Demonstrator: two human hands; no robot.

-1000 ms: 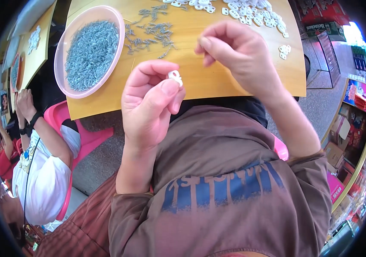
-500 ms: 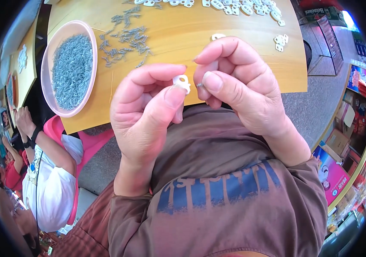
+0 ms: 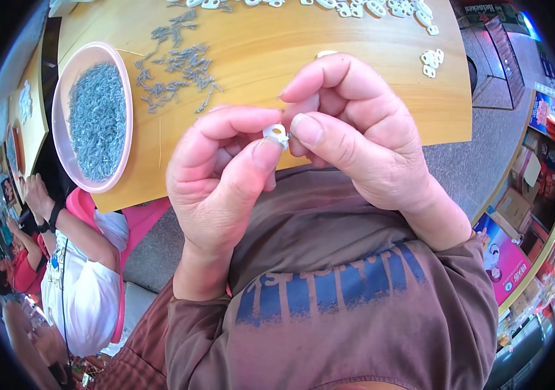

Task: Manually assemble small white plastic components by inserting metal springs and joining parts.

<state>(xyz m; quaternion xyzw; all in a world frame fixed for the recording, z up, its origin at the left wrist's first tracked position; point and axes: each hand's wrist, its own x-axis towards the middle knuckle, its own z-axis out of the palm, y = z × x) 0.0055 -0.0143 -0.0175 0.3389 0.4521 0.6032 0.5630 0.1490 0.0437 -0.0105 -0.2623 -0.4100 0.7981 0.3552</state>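
Left hand (image 3: 216, 172) and right hand (image 3: 365, 146) meet by the near edge of the yellowish wooden table (image 3: 258, 75), fingertips almost touching. Between left thumb and forefinger sits a small white piece (image 3: 281, 137) with a hole through it, gripped firmly enough. Thumb and fingers of the right are drawn together right at the side of that piece (whatever tiny bit they may be pinching, I can't make it out from where I stand). Over on the left, a pale pink basin (image 3: 129, 123) is heaped with small grey metal springs (image 3: 99, 123), and a loose scatter of springs (image 3: 190, 65) lies on the wood next to it. More white pieces (image 3: 376, 9) spread along the far side, with a little cluster (image 3: 429, 62) apart toward the right edge.
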